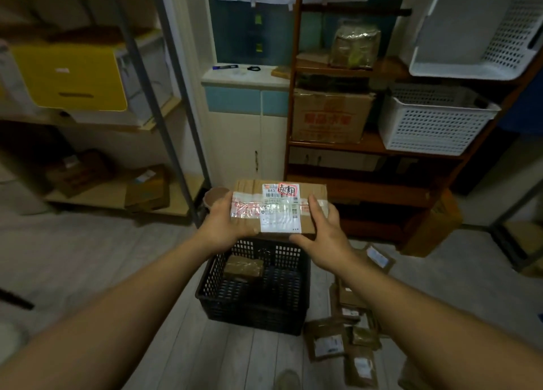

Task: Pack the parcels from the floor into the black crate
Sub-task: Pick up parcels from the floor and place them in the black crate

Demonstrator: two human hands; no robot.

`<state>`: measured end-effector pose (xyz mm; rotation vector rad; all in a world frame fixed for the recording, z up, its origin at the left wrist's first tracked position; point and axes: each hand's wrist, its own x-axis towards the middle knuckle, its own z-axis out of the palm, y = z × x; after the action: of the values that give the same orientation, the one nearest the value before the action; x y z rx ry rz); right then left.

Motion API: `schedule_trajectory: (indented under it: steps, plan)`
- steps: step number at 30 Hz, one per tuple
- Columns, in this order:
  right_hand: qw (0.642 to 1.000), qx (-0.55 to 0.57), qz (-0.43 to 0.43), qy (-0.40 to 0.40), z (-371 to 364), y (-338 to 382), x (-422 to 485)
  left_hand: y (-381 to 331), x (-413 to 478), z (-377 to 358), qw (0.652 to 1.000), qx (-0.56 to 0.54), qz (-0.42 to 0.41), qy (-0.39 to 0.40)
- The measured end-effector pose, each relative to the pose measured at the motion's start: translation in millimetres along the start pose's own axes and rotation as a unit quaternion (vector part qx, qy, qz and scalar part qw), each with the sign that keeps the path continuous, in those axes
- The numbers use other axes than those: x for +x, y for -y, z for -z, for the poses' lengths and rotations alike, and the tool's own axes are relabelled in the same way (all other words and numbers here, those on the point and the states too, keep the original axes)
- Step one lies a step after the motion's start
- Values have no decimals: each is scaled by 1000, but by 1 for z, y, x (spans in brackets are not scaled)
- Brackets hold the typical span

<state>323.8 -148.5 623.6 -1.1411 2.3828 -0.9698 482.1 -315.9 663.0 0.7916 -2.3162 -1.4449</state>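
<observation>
1. Loose brown parcels [338,342] with white labels lay on the floor just right of the black crate [255,310].
2. Inside the crate, left side: one small brown taped parcel [244,267].
3. Above the crate's far rim: cardboard box [280,210], held level. It had a clear tape band and a white barcode label with red-ringed handwriting. Left hand [226,225] gripped its left end, right hand [326,231] its right end, fingers clamped on the box.
4. Behind the crate: wooden shelf [367,145] with white baskets [435,125].

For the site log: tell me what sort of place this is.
Probably a small parcel storeroom: the wooden shelf holds a cardboard box and a white basket, parcels lie on the floor, and the left hand and right hand hold a labelled box near a black crate.
</observation>
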Motion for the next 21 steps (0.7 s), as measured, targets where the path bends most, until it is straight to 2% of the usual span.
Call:
schedule_trajectory:
  steps: [5,10,17,21]
  plan:
    - [1000,-10,-20,-13,-14,-16,53,14,56,4,995,95,-13,26]
    - [996,-53,-72,8,-28,-40,116,48,126,-4,969,239,38,42]
    - [989,-78,-119,51,-67,-88,182,120,204,-27,965,241,49,90]
    - [985,-102,-125,62,-103,-120,202,172,237,-38,961,230,60,144]
